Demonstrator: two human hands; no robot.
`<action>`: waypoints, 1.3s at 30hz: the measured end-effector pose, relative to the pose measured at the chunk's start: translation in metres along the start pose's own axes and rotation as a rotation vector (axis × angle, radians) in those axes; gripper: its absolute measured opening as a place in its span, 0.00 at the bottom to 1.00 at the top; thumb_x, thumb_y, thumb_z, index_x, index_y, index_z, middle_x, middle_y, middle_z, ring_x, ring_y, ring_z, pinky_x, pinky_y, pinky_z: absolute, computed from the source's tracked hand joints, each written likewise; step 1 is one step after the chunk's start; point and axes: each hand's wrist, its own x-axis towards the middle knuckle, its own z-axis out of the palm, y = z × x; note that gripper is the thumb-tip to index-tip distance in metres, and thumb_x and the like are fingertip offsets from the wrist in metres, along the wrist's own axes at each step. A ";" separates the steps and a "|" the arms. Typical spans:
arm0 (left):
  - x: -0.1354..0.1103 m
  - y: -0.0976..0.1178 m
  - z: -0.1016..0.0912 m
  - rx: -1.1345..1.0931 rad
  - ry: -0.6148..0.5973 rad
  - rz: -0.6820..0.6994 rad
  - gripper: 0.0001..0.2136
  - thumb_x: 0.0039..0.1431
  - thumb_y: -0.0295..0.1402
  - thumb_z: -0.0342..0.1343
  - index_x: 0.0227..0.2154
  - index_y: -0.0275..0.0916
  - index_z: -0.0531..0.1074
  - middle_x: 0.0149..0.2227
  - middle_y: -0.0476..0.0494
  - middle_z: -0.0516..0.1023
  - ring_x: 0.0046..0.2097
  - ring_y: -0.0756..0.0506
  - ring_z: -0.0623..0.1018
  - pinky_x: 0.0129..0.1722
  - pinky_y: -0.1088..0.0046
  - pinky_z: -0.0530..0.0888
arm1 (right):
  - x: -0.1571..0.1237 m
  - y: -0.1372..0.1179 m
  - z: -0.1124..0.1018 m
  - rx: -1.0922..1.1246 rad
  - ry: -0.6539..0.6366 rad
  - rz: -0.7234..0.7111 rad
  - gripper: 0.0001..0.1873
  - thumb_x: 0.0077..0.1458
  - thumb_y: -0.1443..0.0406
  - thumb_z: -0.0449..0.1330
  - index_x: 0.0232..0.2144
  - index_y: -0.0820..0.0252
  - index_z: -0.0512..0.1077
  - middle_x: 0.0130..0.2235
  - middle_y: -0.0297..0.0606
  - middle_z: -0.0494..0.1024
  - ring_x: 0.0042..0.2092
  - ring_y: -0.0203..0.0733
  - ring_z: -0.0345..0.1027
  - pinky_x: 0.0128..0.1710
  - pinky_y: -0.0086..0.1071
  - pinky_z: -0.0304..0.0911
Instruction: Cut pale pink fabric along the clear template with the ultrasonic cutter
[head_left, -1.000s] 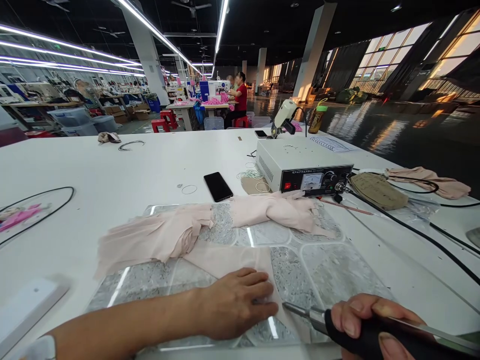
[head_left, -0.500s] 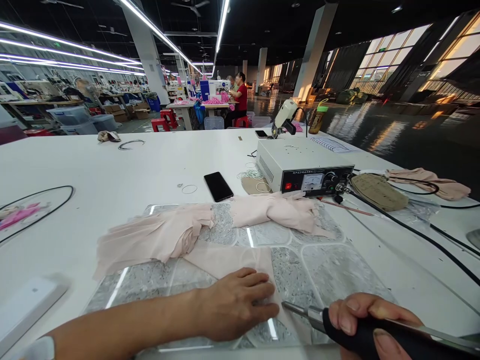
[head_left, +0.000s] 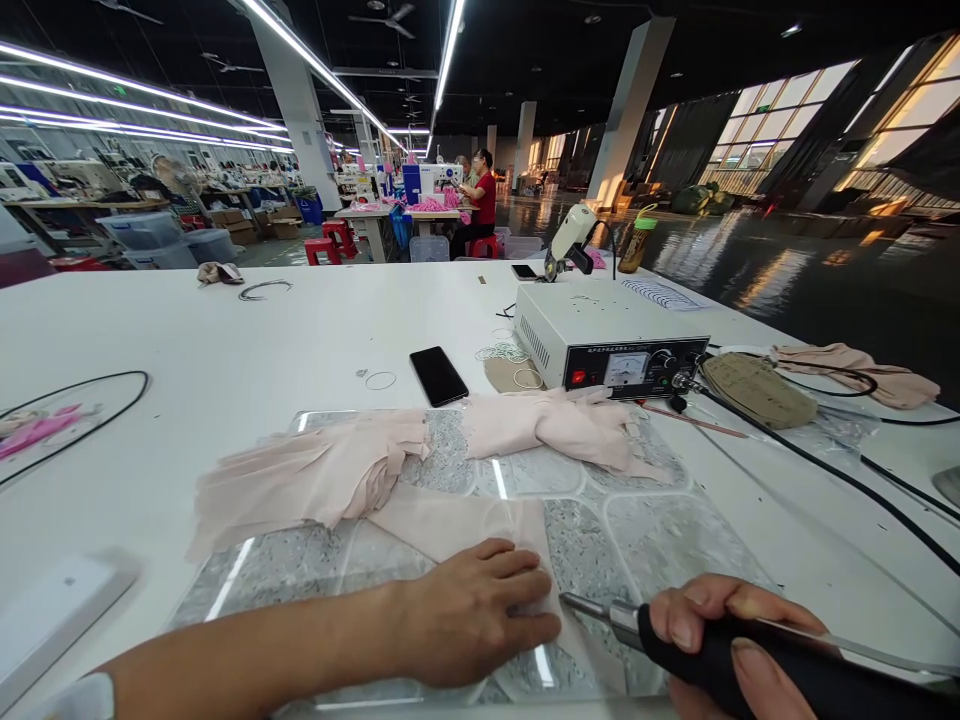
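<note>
My left hand lies flat with fingers stretched on a pale pink fabric piece, pressing it onto a glass sheet over a grey patterned mat. My right hand is wrapped round the black handle of a cutting tool; its metal tip rests at the fabric edge, just right of my left fingertips. Two heaps of the same pink fabric lie further back, one on the left and one on the right.
A white control box with dials stands behind the mat, black cables running right. A black phone, wire rings, a tan pad and more pink cloth lie on the white table. A person in red sits far back.
The tool tip and my right hand have crept slightly left and up toward my left fingertips. My left hand stays pressed on the fabric.
</note>
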 end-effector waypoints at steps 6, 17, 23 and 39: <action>0.000 -0.001 0.000 -0.003 0.007 0.002 0.08 0.67 0.28 0.48 0.43 0.36 0.70 0.41 0.41 0.73 0.45 0.43 0.71 0.51 0.67 0.66 | 0.001 0.004 0.004 -0.037 0.006 -0.035 0.04 0.55 0.66 0.60 0.31 0.53 0.67 0.29 0.32 0.69 0.26 0.36 0.65 0.26 0.37 0.70; 0.000 -0.001 0.004 -0.013 0.047 0.013 0.09 0.69 0.29 0.46 0.42 0.36 0.72 0.42 0.41 0.75 0.51 0.44 0.73 0.57 0.68 0.66 | 0.009 0.003 0.013 -0.043 0.083 -0.026 0.07 0.52 0.63 0.62 0.30 0.54 0.65 0.28 0.30 0.67 0.25 0.35 0.64 0.26 0.35 0.69; -0.001 -0.003 0.006 -0.042 0.064 0.022 0.08 0.68 0.29 0.47 0.42 0.35 0.71 0.42 0.39 0.75 0.51 0.44 0.73 0.58 0.67 0.67 | 0.018 0.012 0.029 -0.024 0.156 -0.070 0.07 0.49 0.64 0.62 0.28 0.57 0.64 0.28 0.30 0.66 0.24 0.33 0.63 0.26 0.34 0.67; 0.000 -0.005 0.004 -0.063 0.058 0.049 0.09 0.68 0.28 0.47 0.42 0.35 0.71 0.45 0.39 0.75 0.52 0.44 0.73 0.57 0.68 0.68 | 0.020 0.001 0.026 -0.021 0.117 -0.045 0.08 0.49 0.63 0.63 0.27 0.55 0.65 0.25 0.29 0.64 0.22 0.34 0.62 0.22 0.34 0.68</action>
